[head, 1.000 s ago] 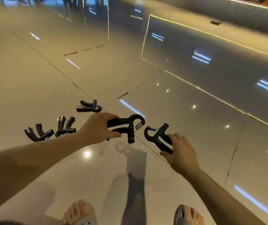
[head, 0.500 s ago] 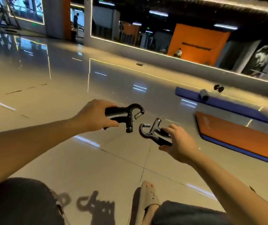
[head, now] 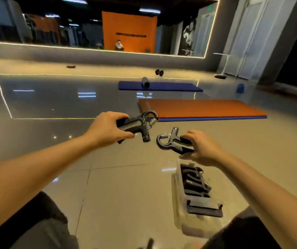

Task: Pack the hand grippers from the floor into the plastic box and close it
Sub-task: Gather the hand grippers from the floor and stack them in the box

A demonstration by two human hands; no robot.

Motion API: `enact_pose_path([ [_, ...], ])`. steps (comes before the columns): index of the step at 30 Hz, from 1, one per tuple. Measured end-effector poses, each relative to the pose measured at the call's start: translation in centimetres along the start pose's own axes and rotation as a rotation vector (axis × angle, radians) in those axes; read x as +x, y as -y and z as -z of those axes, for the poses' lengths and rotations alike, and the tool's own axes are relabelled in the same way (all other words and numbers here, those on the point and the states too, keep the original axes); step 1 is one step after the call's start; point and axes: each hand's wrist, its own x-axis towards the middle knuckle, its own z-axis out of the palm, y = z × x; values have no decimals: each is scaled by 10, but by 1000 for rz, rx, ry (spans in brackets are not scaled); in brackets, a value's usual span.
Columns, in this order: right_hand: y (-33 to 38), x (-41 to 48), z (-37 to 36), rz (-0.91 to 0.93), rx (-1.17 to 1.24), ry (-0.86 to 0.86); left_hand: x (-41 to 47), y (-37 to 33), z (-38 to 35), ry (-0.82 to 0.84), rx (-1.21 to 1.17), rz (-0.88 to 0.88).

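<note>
My left hand (head: 108, 129) grips a black hand gripper (head: 140, 124) by its handles, held in the air, spring end pointing right. Lower and to the right, my right hand (head: 204, 147) holds a second black hand gripper (head: 171, 141) with its spring end pointing left. Just below the right hand, a clear plastic box (head: 178, 203) lies open on the tiled floor. Several black hand grippers (head: 195, 183) lie inside it. No lid can be made out.
An orange mat (head: 203, 108) lies on the floor just beyond my hands, a blue mat (head: 162, 86) with a roller on it farther back. A mirror wall runs along the back. My knees fill the lower corners.
The view has swung right from the loose grippers on the floor to the plastic box. Both hands kept their grippers and carried them over, the right one now above the box.
</note>
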Motion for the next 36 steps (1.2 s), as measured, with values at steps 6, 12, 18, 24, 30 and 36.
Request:
enact_pose_path([
  [6, -104, -60, 1, -199, -18, 21, 25, -66, -103, 117, 23, -42],
  [12, -170, -78, 2, -335, -50, 59, 59, -82, -174, 235, -26, -42],
  [18, -216, -64, -6, -408, -52, 57, 113, -74, -221, 337, 27, -51],
  [24, -254, -53, -68, -463, 0, 97, 159, -55, -295, 466, 74, -34],
  [30, -282, -35, -120, -506, 63, 155, 186, -38, -364, 560, 115, -23],
  [36, -311, -10, -145, -486, 63, 196, 203, -19, -420, 573, 124, 23],
])
